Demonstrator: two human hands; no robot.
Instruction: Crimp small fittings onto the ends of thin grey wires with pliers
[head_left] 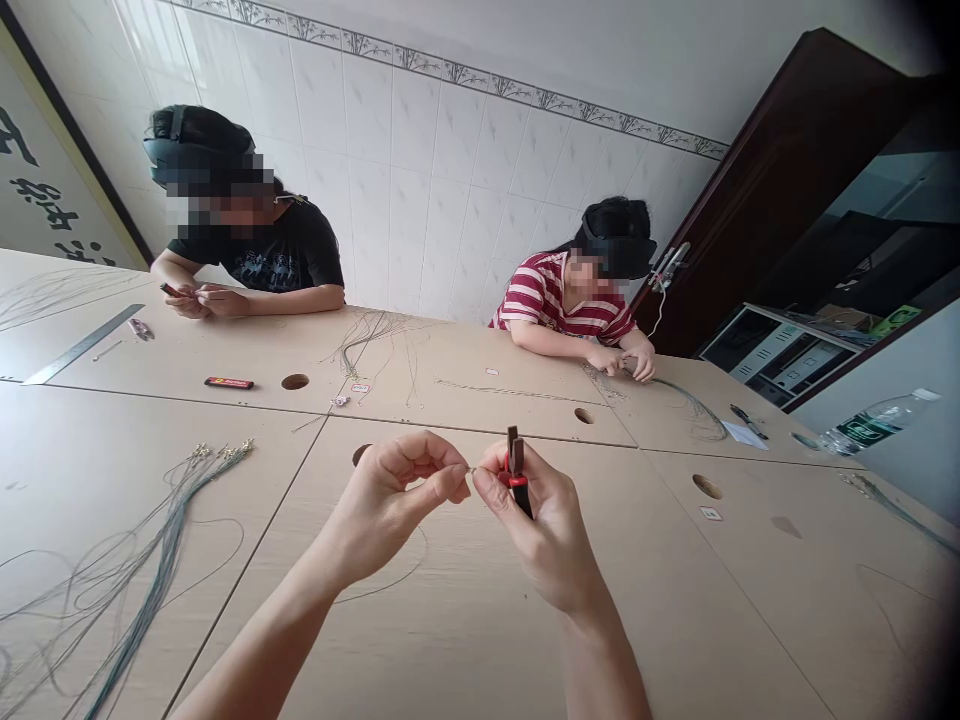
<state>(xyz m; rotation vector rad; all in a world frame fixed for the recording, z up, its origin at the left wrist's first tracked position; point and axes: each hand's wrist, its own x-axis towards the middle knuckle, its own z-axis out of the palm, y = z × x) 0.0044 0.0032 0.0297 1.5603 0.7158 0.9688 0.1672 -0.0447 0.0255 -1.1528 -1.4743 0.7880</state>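
My left hand (409, 485) is closed in a pinch, thumb against forefinger, at the end of a thin cord. A loop of that thin cord (420, 562) curves over the table below the hand. My right hand (536, 530) is wrapped around small pliers (516, 465) with red and black handles, their jaws pointing up. Its thumb and forefinger meet the left fingertips at a tiny piece (471, 472), too small to make out. To the left lies a bundle of grey-green cords (169, 545) with gold-coloured metal ends (225, 450).
Across the table (450, 650) sit two people, one in a black shirt (289, 250), one in a striped shirt (544, 290), both handling small things. A steel ruler (86, 345), a red-black box cutter (229, 383), more cords (356, 345) and a water bottle (877, 425) lie about.
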